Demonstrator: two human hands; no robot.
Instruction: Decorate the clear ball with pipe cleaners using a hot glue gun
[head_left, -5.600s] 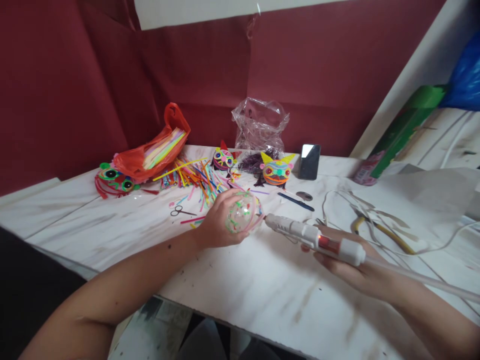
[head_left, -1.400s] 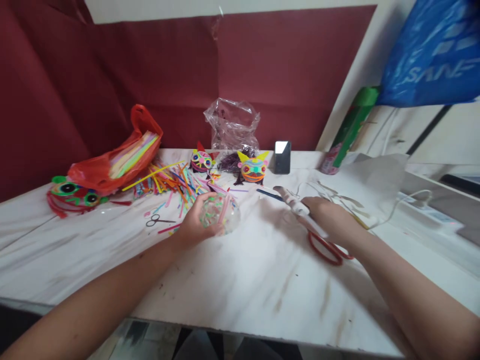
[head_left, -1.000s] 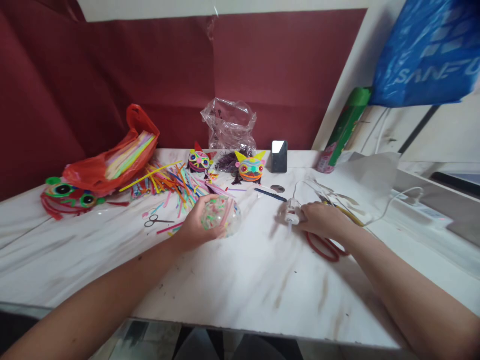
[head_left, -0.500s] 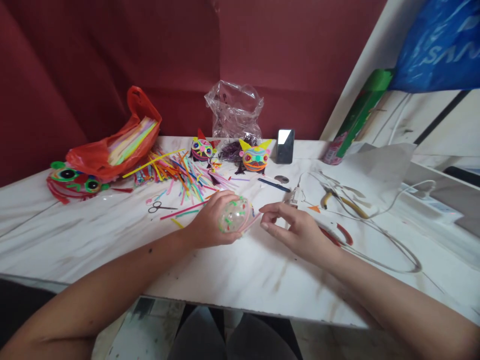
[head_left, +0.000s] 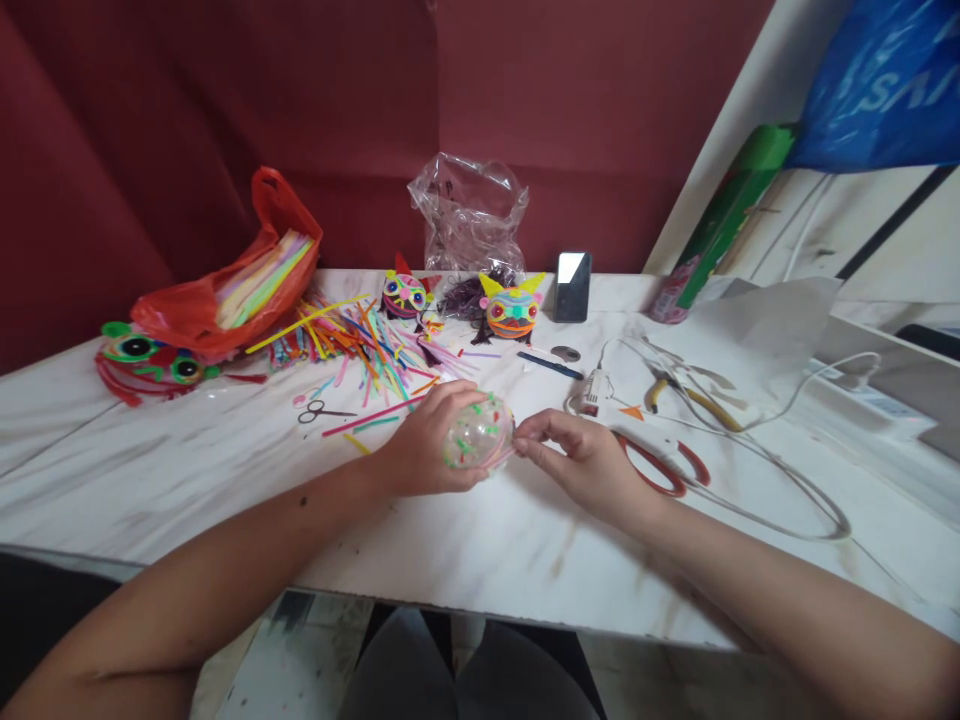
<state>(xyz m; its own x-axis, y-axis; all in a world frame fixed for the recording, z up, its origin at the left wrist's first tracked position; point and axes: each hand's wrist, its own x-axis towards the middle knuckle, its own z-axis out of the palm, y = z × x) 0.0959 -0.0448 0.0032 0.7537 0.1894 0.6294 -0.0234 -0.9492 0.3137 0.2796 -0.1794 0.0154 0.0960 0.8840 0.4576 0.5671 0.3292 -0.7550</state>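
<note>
A clear ball [head_left: 471, 440] dotted with green and red bits rests in my left hand [head_left: 424, 450], its fingers curved around the left side. Along the ball's right edge runs a pale pink pipe cleaner [head_left: 499, 456]. My right hand [head_left: 581, 460] is at that edge with thumb and forefinger pinched on the pipe cleaner's end; the fingertips partly hide it. Just left of my left hand lie a deep pink pipe cleaner [head_left: 364, 417] and small scissors [head_left: 319, 411].
Loose pipe cleaners [head_left: 367, 350] spill from a red bag [head_left: 225, 300] beside a decorated mask-like head [head_left: 142, 365]. Two small decorated heads [head_left: 511, 310] stand behind. To the right are a white-and-red tool [head_left: 664, 462], yellow-handled pliers [head_left: 694, 402], looping cords [head_left: 817, 490] and a phone [head_left: 571, 288].
My right hand has moved left, bringing its pinched fingers to the ball's edge; the pink strip between them looks shorter. My left hand has shifted slightly right with the ball.
</note>
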